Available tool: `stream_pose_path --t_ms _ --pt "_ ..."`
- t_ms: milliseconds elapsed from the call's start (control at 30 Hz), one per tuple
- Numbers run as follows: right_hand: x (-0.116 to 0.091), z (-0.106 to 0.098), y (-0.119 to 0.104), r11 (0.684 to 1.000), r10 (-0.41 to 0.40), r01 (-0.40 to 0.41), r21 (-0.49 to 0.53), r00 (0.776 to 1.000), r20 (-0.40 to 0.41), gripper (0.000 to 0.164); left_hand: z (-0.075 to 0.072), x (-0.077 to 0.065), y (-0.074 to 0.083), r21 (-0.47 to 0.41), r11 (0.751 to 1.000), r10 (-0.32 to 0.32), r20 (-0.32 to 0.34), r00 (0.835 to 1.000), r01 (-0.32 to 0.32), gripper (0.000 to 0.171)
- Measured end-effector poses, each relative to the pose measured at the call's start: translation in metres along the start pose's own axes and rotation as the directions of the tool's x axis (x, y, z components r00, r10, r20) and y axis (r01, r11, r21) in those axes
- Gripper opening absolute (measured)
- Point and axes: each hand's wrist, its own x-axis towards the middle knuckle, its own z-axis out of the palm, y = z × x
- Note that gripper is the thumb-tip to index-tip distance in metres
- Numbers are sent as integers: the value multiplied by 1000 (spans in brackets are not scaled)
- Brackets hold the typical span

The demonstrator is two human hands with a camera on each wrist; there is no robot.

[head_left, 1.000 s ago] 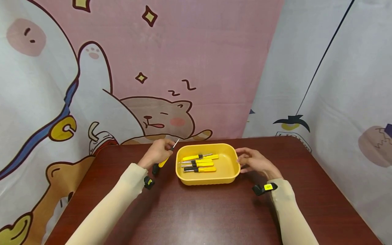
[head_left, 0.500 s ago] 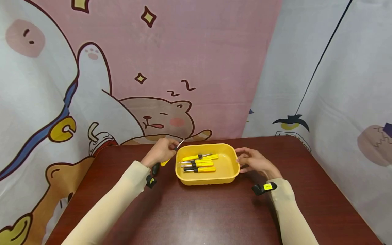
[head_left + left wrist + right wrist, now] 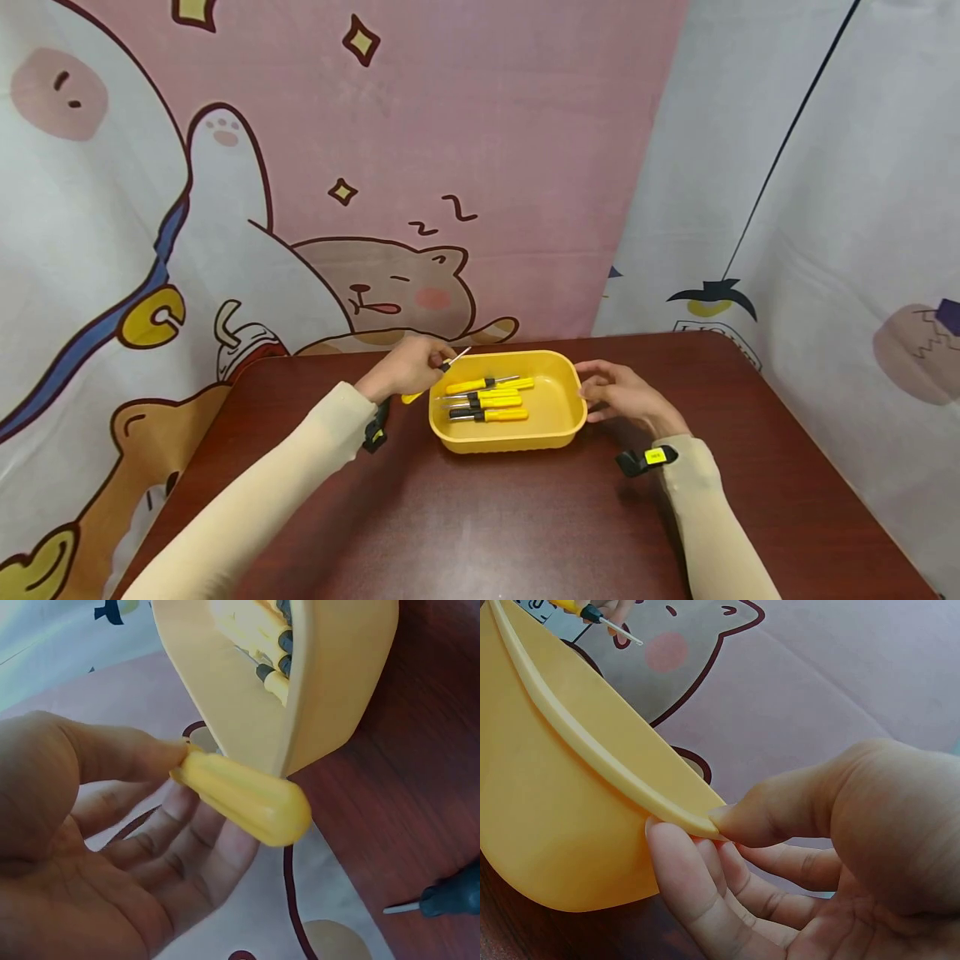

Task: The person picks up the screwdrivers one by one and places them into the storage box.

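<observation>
My left hand (image 3: 408,367) pinches a screwdriver (image 3: 247,799) by its yellow handle between thumb and fingers. Its thin metal shaft tilts up over the left rim of a yellow plastic basket (image 3: 513,444). On the other side, my right hand (image 3: 626,392) pinches the basket's right rim, thumb on top and fingers beneath, as the right wrist view shows. Inside the basket lie several yellow-and-black screwdrivers (image 3: 506,415), grouped toward its left half. The left wrist view also has a black-handled screwdriver (image 3: 454,892) lying on the table left of the basket; its handle end is cut off.
The basket stands on a dark red-brown wooden table (image 3: 480,517), near its back edge. Behind the table hangs a pink and white cartoon curtain (image 3: 525,167). Straps with small black devices sit on both wrists, over cream sleeves (image 3: 277,492).
My left hand has moved right with the screwdriver, bringing its shaft from beside the basket to above the left rim. The right hand and basket stay in place.
</observation>
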Motion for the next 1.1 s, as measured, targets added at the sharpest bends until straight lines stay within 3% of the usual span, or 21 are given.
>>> stream_pose_path --t_ms 300,500,667,1100 --pt "0 0 0 1000 0 0 -6 1000 -2 57 -6 7 9 88 986 130 121 984 -141 36" --pt "0 1 -1 1000 6 -6 -4 1000 -5 57 -4 11 14 131 971 168 219 961 -200 36" --pt "1 0 0 1000 6 -6 -9 1000 -4 57 2 13 18 150 952 220 265 939 -266 36" --pt "4 1 3 1000 22 -22 -8 1000 -13 56 20 24 31 200 935 192 405 894 -292 40"
